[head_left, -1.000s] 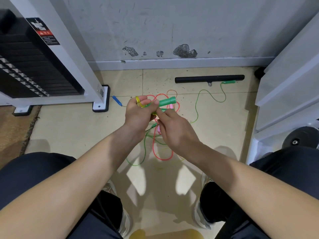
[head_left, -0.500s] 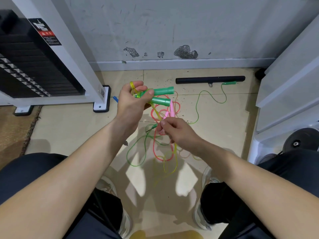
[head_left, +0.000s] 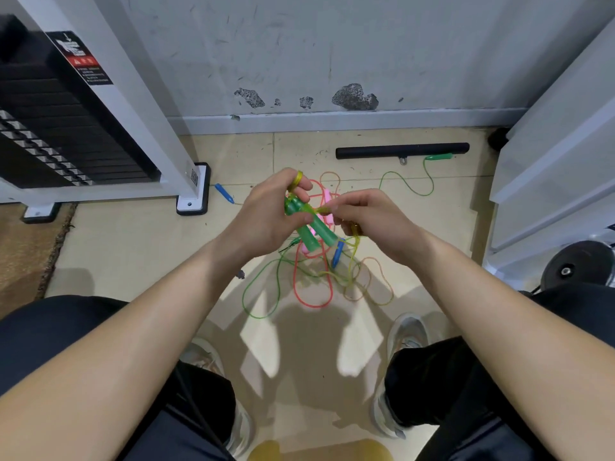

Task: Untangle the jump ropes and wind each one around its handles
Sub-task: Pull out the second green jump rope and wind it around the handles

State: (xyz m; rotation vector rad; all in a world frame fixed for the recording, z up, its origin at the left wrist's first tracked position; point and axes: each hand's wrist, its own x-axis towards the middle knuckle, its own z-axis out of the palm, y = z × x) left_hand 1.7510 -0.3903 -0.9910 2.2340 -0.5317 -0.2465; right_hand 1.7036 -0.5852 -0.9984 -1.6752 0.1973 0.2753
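Two hands (head_left: pixel 266 216) (head_left: pixel 374 219), two thick green handles (head_left: pixel 307 240) (head_left: pixel 325 233), two blue handles (head_left: pixel 223 193) (head_left: pixel 337 255), one black bar (head_left: pixel 402 151), two shoes (head_left: pixel 411 331) (head_left: pixel 203 357).

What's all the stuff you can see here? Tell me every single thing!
green handles: two, green, gripped in the left hand
yellow rope: one, yellow, pinched by the right hand
green rope: one, green, floor
far handle: one, green, beside the bar
red rope: one, red, floor
blue handles: two, blue, floor
pink handles: count unclear, pink, behind the hands
black bar: one, black, by the wall
weight stack: one, black, left
shoes: two, grey, bottom
left hand: one
right hand: one
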